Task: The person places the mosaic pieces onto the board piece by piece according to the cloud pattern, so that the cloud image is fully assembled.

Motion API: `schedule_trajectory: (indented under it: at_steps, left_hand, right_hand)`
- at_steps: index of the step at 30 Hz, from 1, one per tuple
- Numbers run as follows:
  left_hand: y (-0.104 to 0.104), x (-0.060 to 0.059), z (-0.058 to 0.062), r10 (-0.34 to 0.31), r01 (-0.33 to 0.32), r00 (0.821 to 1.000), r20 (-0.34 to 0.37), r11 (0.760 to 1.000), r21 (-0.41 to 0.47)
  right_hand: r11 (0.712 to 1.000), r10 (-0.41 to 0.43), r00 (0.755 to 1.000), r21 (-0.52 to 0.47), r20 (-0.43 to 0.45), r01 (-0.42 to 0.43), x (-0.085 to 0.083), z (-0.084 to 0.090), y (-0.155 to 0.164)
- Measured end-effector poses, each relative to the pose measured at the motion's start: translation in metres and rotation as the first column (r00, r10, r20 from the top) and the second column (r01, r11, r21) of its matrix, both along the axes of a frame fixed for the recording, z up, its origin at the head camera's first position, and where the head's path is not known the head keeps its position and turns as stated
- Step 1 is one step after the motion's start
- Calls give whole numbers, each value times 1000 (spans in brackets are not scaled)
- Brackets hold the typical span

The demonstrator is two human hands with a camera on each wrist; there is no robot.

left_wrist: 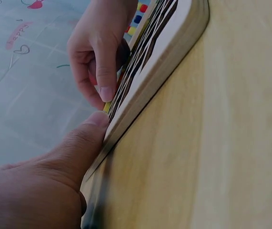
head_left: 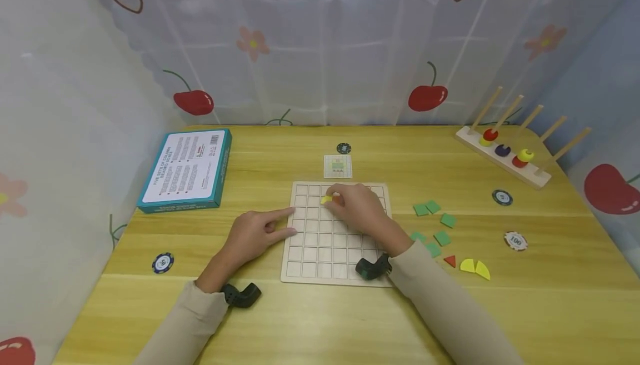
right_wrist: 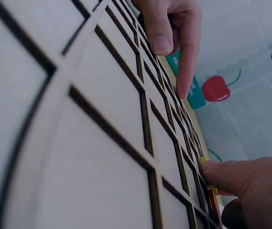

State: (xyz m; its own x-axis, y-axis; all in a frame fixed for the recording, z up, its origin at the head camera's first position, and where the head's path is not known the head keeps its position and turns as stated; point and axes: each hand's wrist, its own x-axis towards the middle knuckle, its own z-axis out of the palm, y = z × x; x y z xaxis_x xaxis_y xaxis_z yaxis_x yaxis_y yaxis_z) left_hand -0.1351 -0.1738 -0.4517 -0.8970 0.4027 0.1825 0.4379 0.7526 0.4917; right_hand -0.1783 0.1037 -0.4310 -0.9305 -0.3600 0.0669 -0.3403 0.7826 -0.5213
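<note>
Yellow piece [head_left: 326, 199] mostly hidden under right hand [head_left: 361, 209]; shape unclear, orange bit beside it. Right fingers curl, pinching piece onto wooden grid board [head_left: 320, 254], upper middle cells. Left hand [head_left: 255, 233] flat, index straight, fingers pressing board's left edge on tabletop [head_left: 310, 320].

On the wooden table [head_left: 320, 320] lies a grid board [head_left: 320, 254]. The left hand [head_left: 255, 234] rests at its left edge, index finger extended. The right hand [head_left: 362, 209] presses a yellow piece [head_left: 326, 199] into an upper cell. Green tiles [head_left: 432, 223] lie to the right.
</note>
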Motion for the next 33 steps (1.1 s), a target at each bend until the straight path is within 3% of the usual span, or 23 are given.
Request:
schedule_trajectory:
  at_steps: [15,26,29,33]
  left_hand:
    - [1,1,0,-4,4,1000,-21,1000,-1]
    - [0,0,-4,-8,9,999,-44,1000,15]
    - [0,0,-3,-5,5,999,-40,1000,14]
    - [0,0,-2,-6,6,999,-32,1000,13]
  right_hand:
    - [999,30,997,16,-72,-29,6,-2,2]
    - [999,-29,998,-34,-64,27,6,-3,3]
    - [994,-57,994,-94,-95,48,6,4,10]
    - [972,-140,980,-206,-139,110,7,26,32]
